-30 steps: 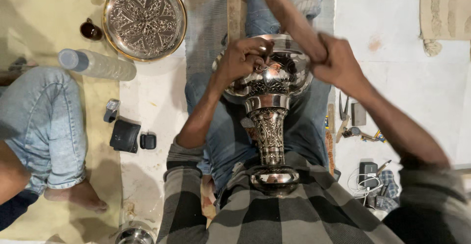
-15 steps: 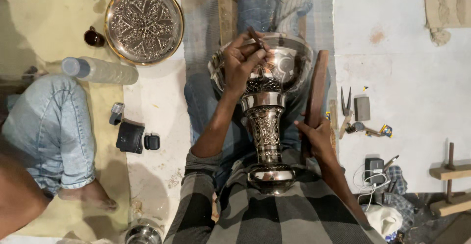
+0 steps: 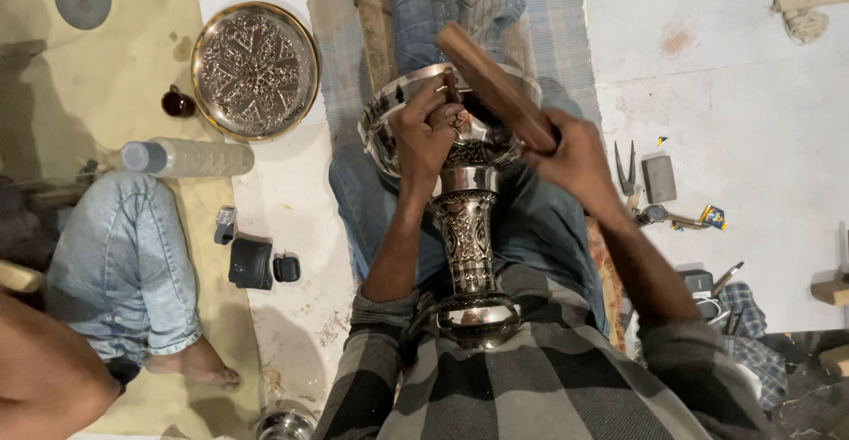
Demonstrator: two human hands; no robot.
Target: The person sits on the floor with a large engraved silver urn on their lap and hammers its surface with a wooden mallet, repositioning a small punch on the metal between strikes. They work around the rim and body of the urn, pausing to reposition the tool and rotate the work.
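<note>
The tall engraved silver metal goblet-shaped vase (image 3: 466, 228) lies along the seated person's lap, foot against the checked shirt, the left hand (image 3: 424, 130) pinching a small tool at its bowl, the right hand (image 3: 575, 157) gripping a brown wooden mallet (image 3: 495, 86) above it, and beyond lies a round engraved metal tray (image 3: 255, 70) on the floor.

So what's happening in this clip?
A seated person braces an ornate metal goblet-shaped vessel against their lap. The left hand holds a small tool at the bowl's rim, and the right hand grips a wooden mallet raised over it. An engraved round tray lies on the floor nearby.
</note>
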